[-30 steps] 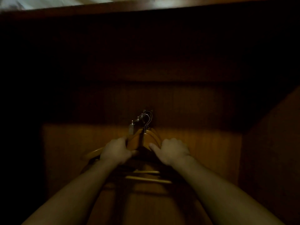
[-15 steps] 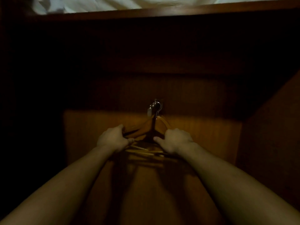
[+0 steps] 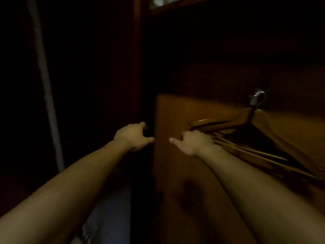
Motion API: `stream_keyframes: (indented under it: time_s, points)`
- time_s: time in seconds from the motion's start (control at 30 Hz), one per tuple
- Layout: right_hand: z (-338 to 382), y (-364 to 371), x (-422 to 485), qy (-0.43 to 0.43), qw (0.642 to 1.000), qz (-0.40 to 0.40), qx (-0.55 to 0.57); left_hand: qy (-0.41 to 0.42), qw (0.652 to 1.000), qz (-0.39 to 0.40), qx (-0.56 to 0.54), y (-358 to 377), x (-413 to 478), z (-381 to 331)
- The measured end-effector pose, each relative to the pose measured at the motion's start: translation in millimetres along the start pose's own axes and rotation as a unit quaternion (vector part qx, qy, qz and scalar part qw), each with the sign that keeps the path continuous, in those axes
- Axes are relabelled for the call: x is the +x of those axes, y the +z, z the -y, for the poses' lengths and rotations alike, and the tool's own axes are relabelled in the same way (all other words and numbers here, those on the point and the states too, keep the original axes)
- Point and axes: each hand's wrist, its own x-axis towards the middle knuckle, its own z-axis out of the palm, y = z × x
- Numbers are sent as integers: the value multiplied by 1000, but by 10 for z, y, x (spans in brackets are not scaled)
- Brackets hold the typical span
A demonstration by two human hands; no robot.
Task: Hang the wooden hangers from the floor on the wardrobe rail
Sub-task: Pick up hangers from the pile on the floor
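Note:
Several wooden hangers [image 3: 233,121] hang bunched together at the right inside the dark wardrobe. Their metal hooks [image 3: 257,98] catch a little light, and the rail itself is lost in shadow. My right hand [image 3: 193,142] is at the left tip of the bunch, with its thumb stretched left and its fingers loosely bent in front of the lower bars. I see no grip on them. My left hand [image 3: 133,136] hovers further left in front of the dark gap, with its fingers loosely curled around nothing.
The wardrobe's lit brown panel [image 3: 175,173] fills the lower middle. A vertical wooden post [image 3: 137,67] stands to its left, and a pale strip [image 3: 46,88] runs down the far left. Blue-grey fabric [image 3: 109,219] shows at the bottom between my arms.
The view has swung left, so the hangers now sit at the right. Both hands have come off the hanger shoulders and moved to the bunch's left.

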Motion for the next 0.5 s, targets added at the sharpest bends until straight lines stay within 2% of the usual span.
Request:
stream_keyframes:
  time_s: [0.2,0.5]
  points:
    - [769,187,-41,-107,993,15,37,-110,992,-48,42,-382,-678,641]
    - [2105,573,-440,-264,960,38,79,-259,959,-32,114,-823,-2137,1450]
